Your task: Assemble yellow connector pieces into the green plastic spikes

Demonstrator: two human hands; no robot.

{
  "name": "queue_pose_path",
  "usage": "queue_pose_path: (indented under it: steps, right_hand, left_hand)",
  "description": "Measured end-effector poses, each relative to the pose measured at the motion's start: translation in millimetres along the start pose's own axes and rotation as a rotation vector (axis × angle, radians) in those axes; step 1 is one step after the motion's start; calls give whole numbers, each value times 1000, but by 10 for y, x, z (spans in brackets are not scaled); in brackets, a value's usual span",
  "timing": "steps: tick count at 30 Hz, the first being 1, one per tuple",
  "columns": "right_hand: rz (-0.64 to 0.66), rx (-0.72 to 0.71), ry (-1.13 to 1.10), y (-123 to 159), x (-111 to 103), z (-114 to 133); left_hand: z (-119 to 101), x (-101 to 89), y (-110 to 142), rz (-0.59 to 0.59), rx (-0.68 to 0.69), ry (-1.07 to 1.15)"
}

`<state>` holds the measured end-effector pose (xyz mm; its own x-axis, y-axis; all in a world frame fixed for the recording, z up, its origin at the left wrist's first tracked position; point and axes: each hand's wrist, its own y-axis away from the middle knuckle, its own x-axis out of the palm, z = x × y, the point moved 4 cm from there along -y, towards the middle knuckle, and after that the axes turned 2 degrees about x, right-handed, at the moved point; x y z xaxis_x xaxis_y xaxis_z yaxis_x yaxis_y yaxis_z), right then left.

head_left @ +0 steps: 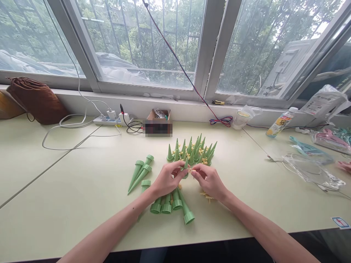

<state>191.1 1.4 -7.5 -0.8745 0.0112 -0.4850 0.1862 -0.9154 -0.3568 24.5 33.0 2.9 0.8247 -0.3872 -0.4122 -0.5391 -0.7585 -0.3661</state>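
Near the table's middle, my left hand (168, 180) is closed around a green plastic watering spike (186, 164), its point up and cap down. My right hand (210, 181) pinches a small yellow valve (190, 170) against the spike's side; whether it sits in the spike I cannot tell. Just beyond stand several green spikes (196, 153) with yellow valves among them, points up. Other capped spikes (166, 207) lie under and in front of my left wrist, partly hidden. More lie to the left (142, 171). Loose yellow valves (208, 197) are below my right hand.
Along the window wall stand a brown drawstring bag (37, 100), a power strip (105, 120) with cables and a small cardboard box (161, 114). To the right are a spray bottle (281, 123), a plastic cup in a bag (241, 118), and bagged brushes (330, 140).
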Motion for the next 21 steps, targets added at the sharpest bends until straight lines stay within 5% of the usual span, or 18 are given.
queue_pose_path:
  steps: [21]
  right_hand:
    - [47, -51, 69, 2, 15, -47]
  left_hand:
    - [7, 16, 20, 26, 43, -96]
